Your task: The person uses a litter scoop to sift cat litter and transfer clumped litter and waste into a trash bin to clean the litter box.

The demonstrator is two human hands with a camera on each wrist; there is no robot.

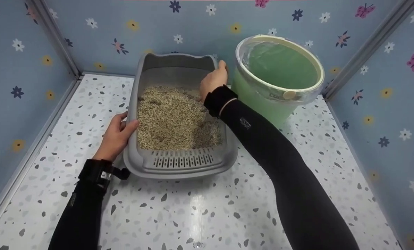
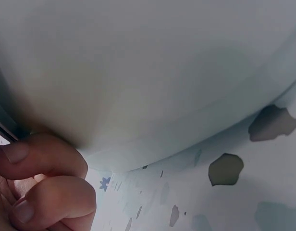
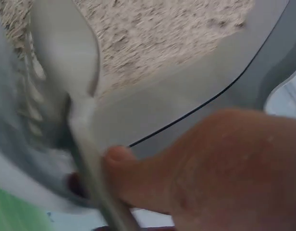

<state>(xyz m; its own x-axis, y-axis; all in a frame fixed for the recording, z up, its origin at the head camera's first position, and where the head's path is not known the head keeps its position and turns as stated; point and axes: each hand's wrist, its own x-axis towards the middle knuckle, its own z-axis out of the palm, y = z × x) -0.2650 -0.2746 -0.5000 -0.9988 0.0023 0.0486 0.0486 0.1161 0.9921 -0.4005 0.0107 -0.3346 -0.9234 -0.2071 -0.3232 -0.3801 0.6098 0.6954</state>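
A grey litter box stands on the speckled floor, filled partway with tan pellet litter; a darker patch shows at its near right corner. My left hand grips the box's left rim, thumb on top and fingers curled below the edge. At the right side, over the rim, my right hand holds a grey slotted litter scoop by its handle. The scoop's head is inside the box by the right wall; in the head view my hand and forearm hide it.
A green bin with a cream rim and a clear plastic liner stands right of the box. Blue walls printed with flowers and butterflies enclose the back and both sides. White speckled floor stretches in front.
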